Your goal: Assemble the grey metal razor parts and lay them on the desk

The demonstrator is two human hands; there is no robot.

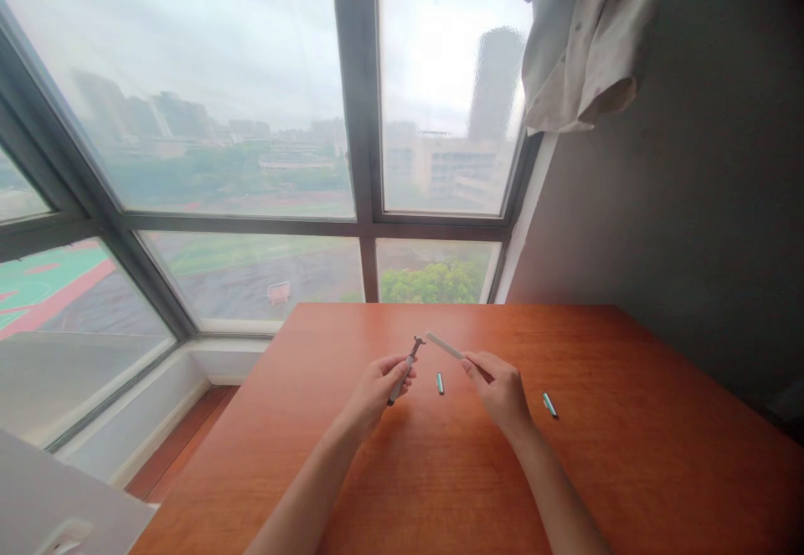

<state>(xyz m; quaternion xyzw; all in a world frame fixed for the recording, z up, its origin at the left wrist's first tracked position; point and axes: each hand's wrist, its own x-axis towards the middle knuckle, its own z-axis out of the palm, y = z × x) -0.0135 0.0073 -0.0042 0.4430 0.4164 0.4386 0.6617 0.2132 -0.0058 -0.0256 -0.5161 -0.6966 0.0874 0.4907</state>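
My left hand (384,377) is closed around a slim grey-and-dark razor handle (409,364), which is tilted with its forked head up and away from me. Between the fingers and thumb of my right hand (502,386) is a flat, pale, narrow stick (445,346) that slants up to the left. The stick's far tip comes close to the forked head; whether they touch I cannot tell. On the table below and between the hands lies a small teal-and-dark piece (440,383). A similar teal-and-dark piece (550,405) rests right of my right hand.
The brown wooden table (477,488) stretches under both arms to the windows. Dark window frames (361,120) stand beyond its far edge. A pale garment (581,53) hangs at upper right before a grey wall (678,203). Low white ledge (157,421) runs along the left.
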